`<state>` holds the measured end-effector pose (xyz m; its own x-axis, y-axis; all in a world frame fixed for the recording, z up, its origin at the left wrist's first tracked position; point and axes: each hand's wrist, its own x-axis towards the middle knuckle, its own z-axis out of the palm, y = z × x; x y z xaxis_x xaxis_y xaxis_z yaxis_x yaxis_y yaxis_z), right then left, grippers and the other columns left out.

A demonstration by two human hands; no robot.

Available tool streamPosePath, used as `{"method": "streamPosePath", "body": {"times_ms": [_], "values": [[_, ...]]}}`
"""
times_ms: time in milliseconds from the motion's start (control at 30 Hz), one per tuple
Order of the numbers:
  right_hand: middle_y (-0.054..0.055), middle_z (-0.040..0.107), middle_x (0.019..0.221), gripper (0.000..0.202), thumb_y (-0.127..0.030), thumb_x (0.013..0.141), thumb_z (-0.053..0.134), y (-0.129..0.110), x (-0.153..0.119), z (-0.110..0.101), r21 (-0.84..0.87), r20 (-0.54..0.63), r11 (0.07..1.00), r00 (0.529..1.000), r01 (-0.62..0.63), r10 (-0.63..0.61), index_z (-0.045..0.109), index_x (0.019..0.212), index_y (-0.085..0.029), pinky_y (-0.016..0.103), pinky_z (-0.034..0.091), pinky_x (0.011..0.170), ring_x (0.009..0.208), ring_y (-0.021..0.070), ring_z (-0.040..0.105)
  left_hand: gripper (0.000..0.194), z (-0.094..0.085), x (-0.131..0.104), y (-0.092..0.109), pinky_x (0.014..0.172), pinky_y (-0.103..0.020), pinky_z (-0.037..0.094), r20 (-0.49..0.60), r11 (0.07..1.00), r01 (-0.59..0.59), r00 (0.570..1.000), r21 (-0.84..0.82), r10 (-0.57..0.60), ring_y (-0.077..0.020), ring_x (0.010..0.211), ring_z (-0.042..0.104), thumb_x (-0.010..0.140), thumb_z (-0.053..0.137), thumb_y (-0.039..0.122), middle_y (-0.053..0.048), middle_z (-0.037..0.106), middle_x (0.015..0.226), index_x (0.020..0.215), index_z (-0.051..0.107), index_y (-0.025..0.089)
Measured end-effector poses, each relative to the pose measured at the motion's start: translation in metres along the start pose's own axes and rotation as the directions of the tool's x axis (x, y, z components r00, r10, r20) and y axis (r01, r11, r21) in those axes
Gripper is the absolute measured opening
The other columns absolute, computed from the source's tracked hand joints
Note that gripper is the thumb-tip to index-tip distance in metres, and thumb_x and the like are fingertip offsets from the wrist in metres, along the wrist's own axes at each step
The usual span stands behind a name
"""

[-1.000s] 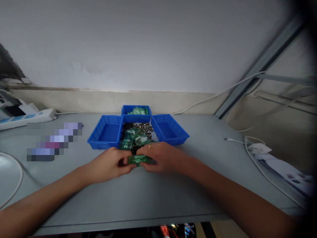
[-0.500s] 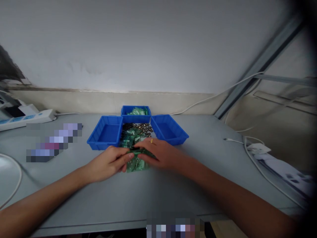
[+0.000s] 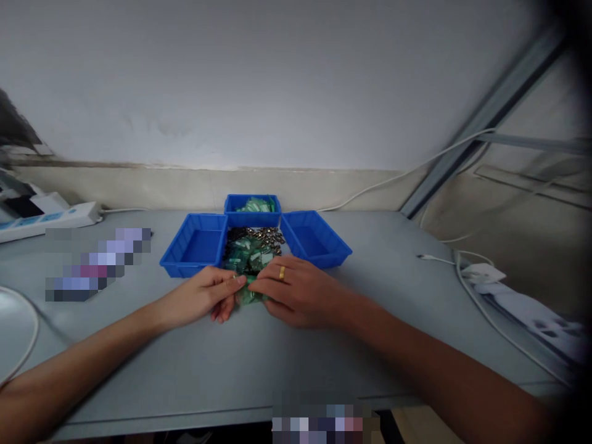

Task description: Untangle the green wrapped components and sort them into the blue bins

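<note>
A small green plastic bag (image 3: 250,295) is between my two hands, in front of the blue bins. My left hand (image 3: 208,295) pinches its left side between thumb and fingers. Closed over its right side is my right hand (image 3: 296,290), with a gold ring on one finger. Just beyond them lies a pile of green bags (image 3: 247,253), and behind it are dark metal parts (image 3: 266,235). Whatever is inside the held bag is mostly covered by my fingers.
Blue bins stand left (image 3: 198,243) and right (image 3: 317,237) of the pile; a back bin (image 3: 252,217) holds green bags. A power strip (image 3: 69,217) lies far left. Cables and a white adapter (image 3: 483,274) lie on the right.
My right hand has come down and closed over the bag, its fingers nearer my left thumb. Less of the bag shows now. The view has shifted slightly.
</note>
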<state>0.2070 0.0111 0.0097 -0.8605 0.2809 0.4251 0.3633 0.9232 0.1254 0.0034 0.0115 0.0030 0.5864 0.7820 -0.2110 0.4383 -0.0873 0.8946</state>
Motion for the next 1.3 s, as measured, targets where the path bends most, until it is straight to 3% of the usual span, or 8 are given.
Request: {"method": "streamPosePath", "body": {"times_ms": [167,300,400,633,867,1067,1300], "values": [[0.006,0.057,0.087,0.022,-0.017,0.081,0.039,0.001,-0.004,-0.004,0.200,0.004,0.978,0.998,-0.055,0.055,0.050,0.100,-0.015,0.027,0.040,0.070,0.082,0.0145,0.050,0.036,0.004,-0.006,0.003,0.049,-0.020,0.033,-0.027,0.876,-0.126,0.987,0.465,0.156,-0.0081,0.049,0.045,0.087,0.032,0.035,0.002,0.051,0.054,0.066,0.053,0.014],[0.005,0.057,0.086,0.021,-0.019,0.084,0.037,0.002,-0.004,-0.004,0.241,0.077,0.964,0.992,-0.113,0.097,0.051,0.098,-0.015,0.026,0.040,0.066,0.077,0.0136,0.051,0.017,0.004,-0.008,0.004,0.054,-0.020,0.036,-0.125,0.793,-0.230,0.926,0.564,0.357,-0.0102,0.062,0.048,0.082,0.039,0.023,0.000,0.054,0.072,0.084,0.054,0.016],[0.005,0.056,0.087,0.021,-0.020,0.085,0.036,0.003,-0.003,-0.005,0.280,0.113,0.947,0.985,-0.157,0.130,0.050,0.100,-0.014,0.025,0.039,0.066,0.076,0.0127,0.051,0.018,0.002,-0.009,0.005,0.056,-0.020,0.038,-0.115,0.773,-0.302,0.894,0.557,0.432,-0.0104,0.065,0.049,0.078,0.039,0.016,0.000,0.054,0.078,0.091,0.052,0.017],[0.004,0.057,0.084,0.017,-0.015,0.083,0.039,0.003,0.000,-0.002,0.354,0.250,0.912,0.961,-0.206,0.121,0.053,0.094,-0.015,0.023,0.039,0.066,0.075,0.0119,0.052,0.017,-0.002,-0.013,0.007,0.056,-0.019,0.038,0.038,0.768,-0.328,0.929,0.550,0.369,-0.0086,0.061,0.049,0.073,0.046,0.014,0.003,0.054,0.071,0.089,0.051,0.018],[0.004,0.059,0.086,0.018,-0.020,0.084,0.040,0.002,-0.001,-0.001,0.325,0.304,0.912,0.941,-0.251,0.151,0.052,0.097,-0.016,0.024,0.038,0.066,0.076,0.0130,0.053,0.012,0.000,-0.009,0.003,0.049,-0.018,0.034,0.038,0.775,-0.310,0.937,0.551,0.348,-0.0078,0.054,0.047,0.080,0.046,0.026,0.003,0.052,0.061,0.076,0.052,0.016],[0.004,0.059,0.085,0.020,-0.027,0.085,0.039,0.003,-0.001,0.004,0.247,0.314,0.928,0.929,-0.279,0.196,0.050,0.100,-0.017,0.025,0.038,0.062,0.073,0.0132,0.054,0.014,0.000,-0.005,0.000,0.046,-0.018,0.033,0.056,0.796,-0.272,0.956,0.541,0.289,-0.0066,0.049,0.047,0.081,0.045,0.024,0.003,0.053,0.057,0.072,0.051,0.015],[0.008,0.055,0.093,0.028,-0.038,0.075,0.054,0.004,-0.001,0.005,0.208,0.268,0.949,0.947,-0.237,0.178,0.048,0.092,-0.016,0.029,0.039,0.072,0.086,0.0173,0.050,0.011,0.000,-0.005,0.000,0.045,-0.018,0.032,0.014,0.814,-0.242,0.961,0.529,0.276,-0.0065,0.048,0.045,0.077,0.047,0.022,0.004,0.052,0.056,0.069,0.050,0.015]]}}
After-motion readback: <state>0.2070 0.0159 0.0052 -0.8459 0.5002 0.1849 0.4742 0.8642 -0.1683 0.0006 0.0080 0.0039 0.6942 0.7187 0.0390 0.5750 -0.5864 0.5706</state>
